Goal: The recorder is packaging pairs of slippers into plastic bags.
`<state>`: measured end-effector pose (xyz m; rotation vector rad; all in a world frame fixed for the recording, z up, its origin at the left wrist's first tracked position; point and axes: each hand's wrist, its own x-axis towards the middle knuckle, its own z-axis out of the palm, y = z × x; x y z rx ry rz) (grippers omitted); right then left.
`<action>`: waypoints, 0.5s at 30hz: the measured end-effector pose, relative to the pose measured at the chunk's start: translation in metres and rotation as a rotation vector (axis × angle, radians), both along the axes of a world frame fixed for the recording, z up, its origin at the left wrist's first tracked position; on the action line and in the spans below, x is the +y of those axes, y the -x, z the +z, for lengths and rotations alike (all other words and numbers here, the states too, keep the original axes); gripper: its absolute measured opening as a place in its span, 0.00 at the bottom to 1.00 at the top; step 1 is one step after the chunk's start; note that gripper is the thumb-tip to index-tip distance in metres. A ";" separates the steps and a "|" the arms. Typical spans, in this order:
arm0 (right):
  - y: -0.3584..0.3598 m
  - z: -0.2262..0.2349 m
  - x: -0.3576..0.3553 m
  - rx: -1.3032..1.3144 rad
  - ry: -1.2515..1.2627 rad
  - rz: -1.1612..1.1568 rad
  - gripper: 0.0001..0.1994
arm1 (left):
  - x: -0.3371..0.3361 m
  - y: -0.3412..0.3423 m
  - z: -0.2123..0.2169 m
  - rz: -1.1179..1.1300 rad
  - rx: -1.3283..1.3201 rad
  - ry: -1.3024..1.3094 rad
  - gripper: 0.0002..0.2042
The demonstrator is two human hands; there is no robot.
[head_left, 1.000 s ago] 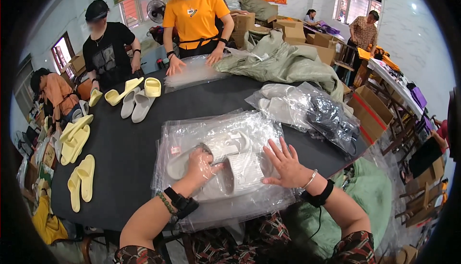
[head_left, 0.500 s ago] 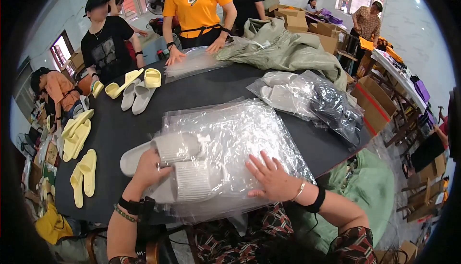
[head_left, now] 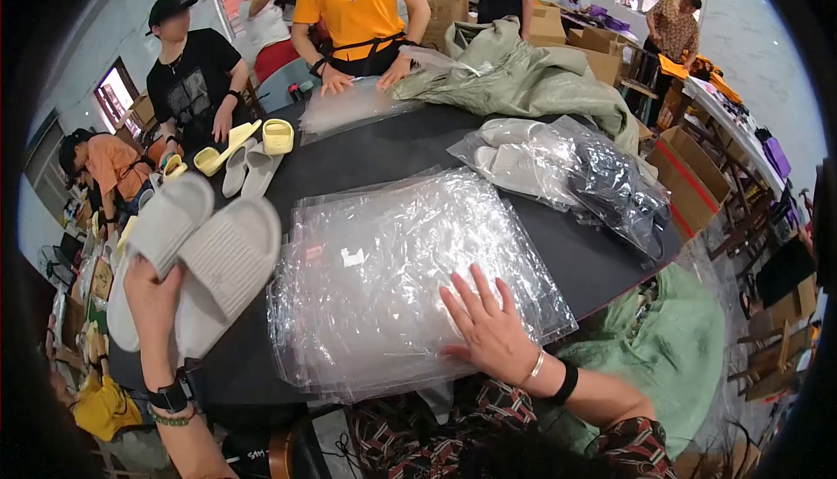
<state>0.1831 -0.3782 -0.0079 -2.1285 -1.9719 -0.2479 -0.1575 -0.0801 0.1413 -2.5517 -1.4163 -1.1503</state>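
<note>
My left hand (head_left: 155,298) grips a pair of pale grey slippers (head_left: 202,257), raised at the left edge of the black table (head_left: 410,149), soles facing me. My right hand (head_left: 490,331) lies flat, fingers spread, on a stack of clear plastic bags (head_left: 401,270) spread across the near side of the table. Nothing is in that hand.
Bagged slippers (head_left: 558,169) lie at the right, beside a green-grey cloth heap (head_left: 523,78). Yellow and white slippers (head_left: 248,152) sit at the far left. Two people stand across the table, one in orange pressing on plastic bags (head_left: 349,104). Cardboard boxes (head_left: 689,183) stand to the right.
My left hand has pulled the grey slippers off the bag stack and lifted them to the left. My right hand has stayed pressing on the bags.
</note>
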 end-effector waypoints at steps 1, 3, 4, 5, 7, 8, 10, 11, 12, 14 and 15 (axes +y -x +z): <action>0.003 -0.001 -0.003 0.009 0.000 0.007 0.40 | -0.012 -0.018 0.012 -0.135 0.043 -0.047 0.13; 0.012 -0.009 -0.011 0.032 0.019 -0.086 0.36 | -0.046 -0.083 0.014 -0.394 -0.037 0.036 0.13; 0.012 -0.009 -0.016 0.021 -0.064 -0.065 0.31 | -0.058 -0.115 0.007 -0.462 0.045 0.017 0.13; 0.014 -0.012 -0.019 0.026 -0.065 -0.063 0.31 | -0.067 -0.144 -0.005 -0.593 0.070 0.045 0.13; 0.017 -0.021 -0.026 0.147 0.073 -0.019 0.30 | -0.079 -0.190 -0.042 -0.768 0.195 -0.052 0.11; 0.015 -0.029 -0.028 0.122 0.011 0.009 0.30 | -0.085 -0.212 -0.066 -0.764 0.235 -0.036 0.11; 0.021 -0.038 -0.034 0.119 0.045 0.022 0.31 | -0.079 -0.242 -0.137 -0.727 0.287 0.070 0.16; 0.024 -0.040 -0.035 0.113 0.080 0.037 0.32 | -0.074 -0.250 -0.171 -0.678 0.238 0.118 0.17; 0.024 -0.037 -0.037 0.054 0.026 0.006 0.33 | -0.068 -0.260 -0.192 -0.641 0.143 0.163 0.17; 0.018 -0.043 -0.042 0.064 0.026 0.001 0.33 | -0.056 -0.278 -0.208 -0.623 0.047 0.205 0.17; 0.016 -0.045 -0.042 0.080 0.023 0.006 0.34 | -0.041 -0.280 -0.207 -0.530 0.077 0.161 0.17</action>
